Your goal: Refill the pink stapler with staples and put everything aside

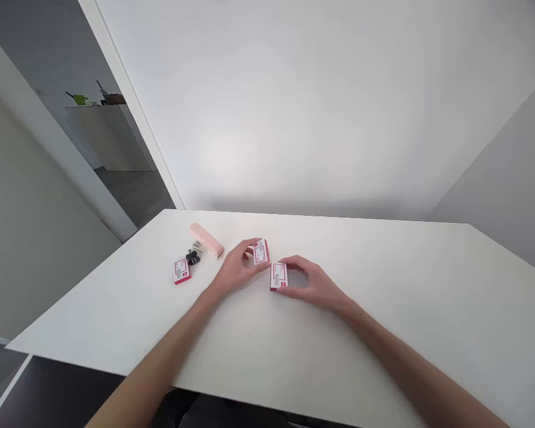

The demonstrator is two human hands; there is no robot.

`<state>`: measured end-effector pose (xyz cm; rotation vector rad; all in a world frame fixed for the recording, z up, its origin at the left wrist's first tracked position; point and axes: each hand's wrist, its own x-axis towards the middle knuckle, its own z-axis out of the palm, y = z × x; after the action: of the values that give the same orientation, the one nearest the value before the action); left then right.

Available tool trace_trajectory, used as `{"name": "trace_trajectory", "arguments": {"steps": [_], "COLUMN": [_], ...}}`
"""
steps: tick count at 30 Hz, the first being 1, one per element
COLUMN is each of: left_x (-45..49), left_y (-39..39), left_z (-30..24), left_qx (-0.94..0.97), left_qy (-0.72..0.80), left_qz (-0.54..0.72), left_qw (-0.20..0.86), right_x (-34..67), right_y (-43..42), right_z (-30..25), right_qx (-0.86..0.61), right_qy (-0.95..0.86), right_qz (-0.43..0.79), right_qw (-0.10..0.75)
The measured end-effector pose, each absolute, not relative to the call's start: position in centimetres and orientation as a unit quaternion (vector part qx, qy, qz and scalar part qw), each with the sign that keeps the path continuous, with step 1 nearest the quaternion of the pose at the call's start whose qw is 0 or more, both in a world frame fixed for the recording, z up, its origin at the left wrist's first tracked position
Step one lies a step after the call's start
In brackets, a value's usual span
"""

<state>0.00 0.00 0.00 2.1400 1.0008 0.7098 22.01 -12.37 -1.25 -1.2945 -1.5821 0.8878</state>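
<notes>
From the head camera I see my left hand (236, 270) pinching a small red-and-white box (261, 252), fingers curled round its near edge and thumb on its side, the box tipped up off the white table (383, 309). My right hand (310, 284) pinches a second matching box (279, 276), fingertips closed on its right side while it rests on the surface, just beside the first. Both sit near the middle of the table, nearer the far edge than the near one.

I judge these boxes to be light, thin cardboard, stiff enough to hold shape yet easy to crush. Their printed faces look smooth, so I would take hold across the short sides, thumb against fingers, rather than pressing the flat faces.

Toward the far left corner lies a third box (181, 270), flat on the surface. Just beyond it sits a small black object (192, 258), and near that a pale pink stapler (207, 239), angled to the far edge.
</notes>
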Motion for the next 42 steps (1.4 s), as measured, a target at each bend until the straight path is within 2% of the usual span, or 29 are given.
{"name": "trace_trajectory", "arguments": {"steps": [4,8,16,22,24,28,33,42], "left_x": [0.6,0.4,0.4,0.6,0.8,1.4,1.7,1.1], "left_y": [1.0,0.8,0.2,-1.0,-1.5,-2.3,-2.7,-2.1], "left_z": [-0.3,-0.4,-1.0,-0.4,-0.3,-0.1,0.8,0.8], "left_qx": [0.796,0.816,0.910,0.901,0.882,0.794,0.726,0.615], "left_qy": [0.411,0.401,0.298,0.278,0.277,0.304,0.322,0.230], "left_qz": [0.306,0.300,0.219,0.275,0.308,0.350,0.304,0.240], "left_qw": [0.323,0.290,0.190,0.189,0.224,0.392,0.526,0.715], "right_x": [22.2,22.5,22.5,21.6,21.4,21.0,20.3,20.1], "right_y": [-12.0,-11.8,-11.5,-11.8,-11.8,-11.9,-12.2,-12.6], "right_z": [-1.1,-1.2,-1.0,-1.4,-1.6,-1.9,-2.1,-2.0], "right_qx": [-0.519,-0.537,-0.499,-0.570,-0.576,-0.566,-0.531,-0.524], "right_qy": [-0.554,-0.509,-0.520,-0.506,-0.523,-0.573,-0.663,-0.700], "right_qz": [0.422,0.447,0.449,0.399,0.372,0.286,0.161,0.122], "right_qw": [0.496,0.502,0.527,0.509,0.506,0.520,0.503,0.470]}}
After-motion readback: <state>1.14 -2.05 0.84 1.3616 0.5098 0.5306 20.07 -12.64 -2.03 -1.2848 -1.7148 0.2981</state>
